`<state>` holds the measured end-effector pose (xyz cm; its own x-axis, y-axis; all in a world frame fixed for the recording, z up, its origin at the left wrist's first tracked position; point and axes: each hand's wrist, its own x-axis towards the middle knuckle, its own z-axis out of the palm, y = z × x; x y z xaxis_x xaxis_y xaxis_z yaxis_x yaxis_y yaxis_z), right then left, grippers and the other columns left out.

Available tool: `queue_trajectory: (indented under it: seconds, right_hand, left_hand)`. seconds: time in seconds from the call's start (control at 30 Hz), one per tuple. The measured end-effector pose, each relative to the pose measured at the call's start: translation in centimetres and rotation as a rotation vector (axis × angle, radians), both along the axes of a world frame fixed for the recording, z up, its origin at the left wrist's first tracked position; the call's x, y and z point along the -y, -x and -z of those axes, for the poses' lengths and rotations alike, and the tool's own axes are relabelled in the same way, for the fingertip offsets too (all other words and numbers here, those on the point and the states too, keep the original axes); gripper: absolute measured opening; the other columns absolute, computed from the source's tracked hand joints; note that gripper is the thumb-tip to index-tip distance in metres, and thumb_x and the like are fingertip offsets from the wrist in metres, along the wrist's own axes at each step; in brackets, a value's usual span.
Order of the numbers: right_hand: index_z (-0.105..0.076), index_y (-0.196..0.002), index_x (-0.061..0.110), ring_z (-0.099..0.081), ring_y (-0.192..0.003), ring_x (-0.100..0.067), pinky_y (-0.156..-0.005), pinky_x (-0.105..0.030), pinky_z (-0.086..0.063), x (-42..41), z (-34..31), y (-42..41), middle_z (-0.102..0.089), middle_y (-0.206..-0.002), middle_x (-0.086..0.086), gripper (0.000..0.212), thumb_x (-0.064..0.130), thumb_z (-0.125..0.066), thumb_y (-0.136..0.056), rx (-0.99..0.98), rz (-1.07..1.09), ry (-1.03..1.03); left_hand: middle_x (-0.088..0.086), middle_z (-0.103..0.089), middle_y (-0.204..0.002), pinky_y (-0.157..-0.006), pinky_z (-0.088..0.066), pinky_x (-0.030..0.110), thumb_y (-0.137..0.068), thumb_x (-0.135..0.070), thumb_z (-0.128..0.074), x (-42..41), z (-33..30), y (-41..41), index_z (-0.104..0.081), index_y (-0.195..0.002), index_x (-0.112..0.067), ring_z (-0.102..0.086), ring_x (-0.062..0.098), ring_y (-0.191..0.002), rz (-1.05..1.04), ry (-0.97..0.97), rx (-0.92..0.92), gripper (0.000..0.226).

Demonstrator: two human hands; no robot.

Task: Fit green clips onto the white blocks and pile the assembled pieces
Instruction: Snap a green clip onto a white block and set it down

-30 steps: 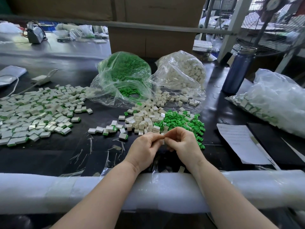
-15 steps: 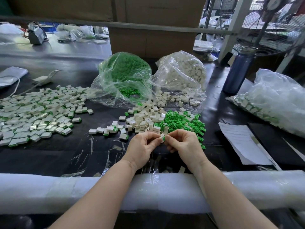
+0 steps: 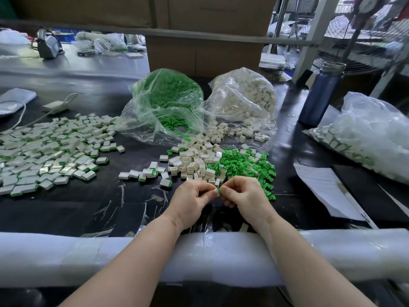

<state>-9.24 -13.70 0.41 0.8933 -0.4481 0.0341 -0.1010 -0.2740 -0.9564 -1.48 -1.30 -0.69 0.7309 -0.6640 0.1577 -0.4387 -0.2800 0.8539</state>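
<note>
Right in front of the loose heap of white blocks (image 3: 194, 161), both hands meet over the black table (image 3: 66, 209). Left hand (image 3: 191, 201) has its fingers curled and pinches a small white block (image 3: 215, 192) at the fingertips, and the right hand (image 3: 244, 196) pinches a green clip (image 3: 219, 191) pushed up against that block's end, so the 2 hands are basically touching with the piece squeezed between them. Can't really tell how far the clip is seated, it's too tiny.

Just right of the block heap, touching it, is the loose pile of green clips (image 3: 247, 163). Behind the heap sit 2 clear bags, a bag of green clips (image 3: 168, 100) and a bag of white blocks (image 3: 243, 96), both spilling open toward it. Well left of the heap is the big spread of finished pieces (image 3: 46, 151), white with green edges, plus a short row of finished ones (image 3: 143, 172) just left of the heap. Far right of it: a blue bottle (image 3: 321, 96), some paper (image 3: 325, 191) and another plastic bag (image 3: 371, 138) of finished pieces. Both forearms rest on a white foam roll (image 3: 66, 260) at the near table edge.
</note>
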Motion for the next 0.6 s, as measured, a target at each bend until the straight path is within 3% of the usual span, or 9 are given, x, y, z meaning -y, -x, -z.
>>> queue_trajectory:
  seconds: [0.17,0.33,0.6]
  right_hand:
    - [-0.061,-0.067,0.013,-0.052,-0.047,-0.004,-0.052,-0.018,-0.047,0.16,0.05,0.12,-0.059,-0.058,-0.002,0.021,0.001,-0.062,-0.085,0.003,-0.023,0.030]
    - [-0.062,-0.065,0.015,-0.053,-0.050,-0.008,-0.054,-0.022,-0.048,0.16,0.22,0.06,-0.060,-0.057,0.000,0.021,0.002,-0.066,-0.082,-0.013,-0.044,0.084]
    - [-0.064,-0.072,0.004,-0.057,-0.044,-0.004,-0.046,-0.014,-0.045,0.13,0.16,0.07,-0.063,-0.050,0.003,0.010,0.000,-0.068,-0.080,0.128,0.025,-0.144]
  left_hand:
    - [-0.003,-0.063,-0.085,-0.085,-0.045,0.024,-0.086,-0.016,-0.064,-0.06,-0.02,0.01,-0.073,-0.093,-0.009,-0.058,0.014,-0.087,0.003,-0.036,0.061,0.013]
    - [0.007,-0.064,-0.090,-0.087,-0.045,0.034,-0.086,-0.016,-0.063,0.03,-0.02,0.17,-0.073,-0.094,-0.007,-0.059,0.020,-0.088,0.020,-0.067,0.085,0.015]
    - [0.005,-0.070,-0.098,-0.092,-0.049,0.035,-0.088,-0.018,-0.061,0.28,-0.36,0.42,-0.070,-0.106,-0.010,-0.064,0.016,-0.095,-0.021,0.030,-0.053,0.021]
